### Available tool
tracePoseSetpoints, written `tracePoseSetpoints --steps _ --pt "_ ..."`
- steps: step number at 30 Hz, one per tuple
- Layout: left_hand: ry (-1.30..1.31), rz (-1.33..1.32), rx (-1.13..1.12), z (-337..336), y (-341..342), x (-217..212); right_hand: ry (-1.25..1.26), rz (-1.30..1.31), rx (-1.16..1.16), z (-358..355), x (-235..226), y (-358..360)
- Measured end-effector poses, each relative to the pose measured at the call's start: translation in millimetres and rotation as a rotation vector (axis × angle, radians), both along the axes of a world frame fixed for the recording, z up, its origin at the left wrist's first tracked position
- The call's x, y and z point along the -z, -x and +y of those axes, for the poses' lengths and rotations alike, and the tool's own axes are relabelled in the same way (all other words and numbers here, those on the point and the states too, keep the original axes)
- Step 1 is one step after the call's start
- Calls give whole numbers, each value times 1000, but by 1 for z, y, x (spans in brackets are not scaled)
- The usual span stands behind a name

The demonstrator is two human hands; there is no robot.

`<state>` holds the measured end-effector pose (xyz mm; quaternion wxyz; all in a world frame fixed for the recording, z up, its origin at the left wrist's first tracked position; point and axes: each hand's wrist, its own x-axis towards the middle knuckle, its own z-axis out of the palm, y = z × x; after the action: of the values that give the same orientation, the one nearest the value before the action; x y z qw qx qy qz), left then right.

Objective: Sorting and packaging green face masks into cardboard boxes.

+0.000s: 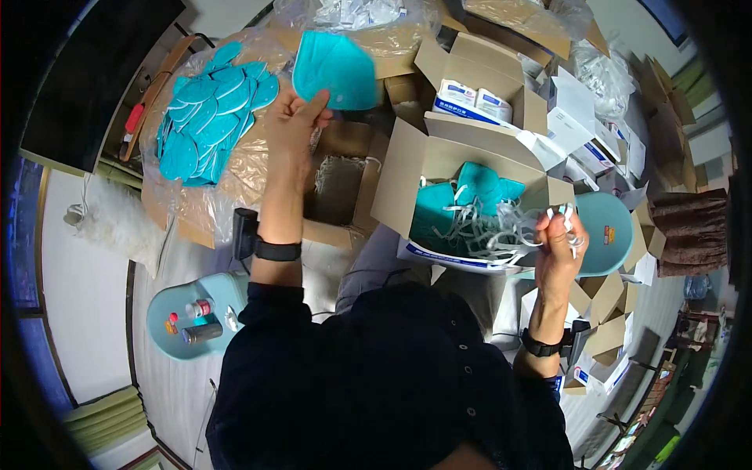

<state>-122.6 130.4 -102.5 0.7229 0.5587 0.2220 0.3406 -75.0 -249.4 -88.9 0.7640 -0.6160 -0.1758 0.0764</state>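
Note:
My left hand (301,117) is raised at the upper middle, fingers pinched on the lower edge of a flat teal face mask (335,72). My right hand (560,239) is closed round white elastic straps (570,223), just off the right side of an open cardboard box (401,184). Inside that box lie several teal masks (479,188) with a tangle of white straps (489,229) along its near side. To the left of my left forearm, a heap of teal masks (207,113) rests on clear plastic.
An open brown carton (368,223) stands between my left arm and the mask box. Cartons and white boxes (570,110) crowd the far right. One blue stool (605,235) is at the right; another (168,313) holds a bottle (200,308) and a dark cylinder (202,333).

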Motion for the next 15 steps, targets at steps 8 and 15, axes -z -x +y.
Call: tracePoseSetpoints --steps 8,15 --pt "31 310 -99 61 37 46 302 -201 35 5 -5 1" --pt "-18 158 -481 231 39 29 491 -308 154 -5 -8 -12"
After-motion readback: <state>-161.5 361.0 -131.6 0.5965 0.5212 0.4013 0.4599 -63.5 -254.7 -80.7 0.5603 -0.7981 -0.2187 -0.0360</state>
